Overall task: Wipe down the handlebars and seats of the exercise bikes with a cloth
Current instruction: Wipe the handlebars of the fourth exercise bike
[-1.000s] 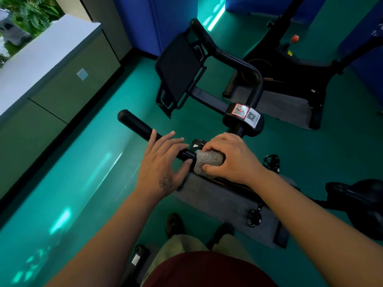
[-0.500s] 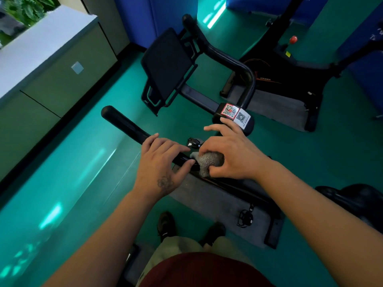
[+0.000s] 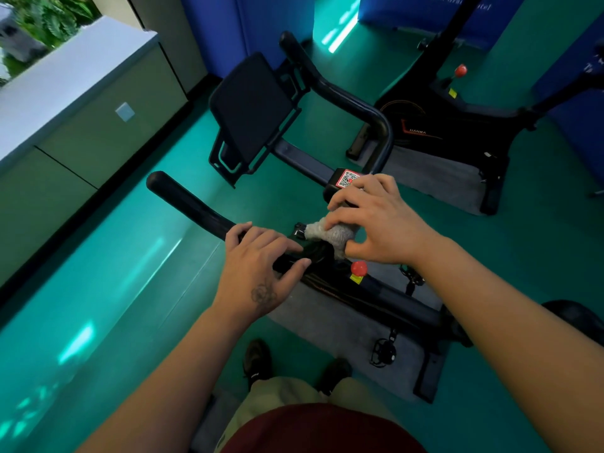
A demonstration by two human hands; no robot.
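The left hand [image 3: 258, 273] curls its fingers and thumb around the near black handlebar [image 3: 192, 206] of the exercise bike [image 3: 376, 295]. Just right of it, the right hand [image 3: 380, 220] pinches a bunched grey cloth [image 3: 330, 235] between thumb and fingertips, holding it against the handlebar's middle. Beyond the cloth, a red-and-white QR-code sticker [image 3: 348, 178] sits on the handlebar post, its small print unreadable. Below the cloth is a red knob [image 3: 359, 267] with a yellow tag. A black tablet holder [image 3: 250, 109] stands beyond the handlebar. The second bike [image 3: 434, 129], farther off, reads "HANMA". Both bikes stand on grey mats [image 3: 330, 325] on a glossy green floor [image 3: 108, 273]; blue panels [image 3: 225, 27] and a grey cabinet [image 3: 81, 132] edge the room.
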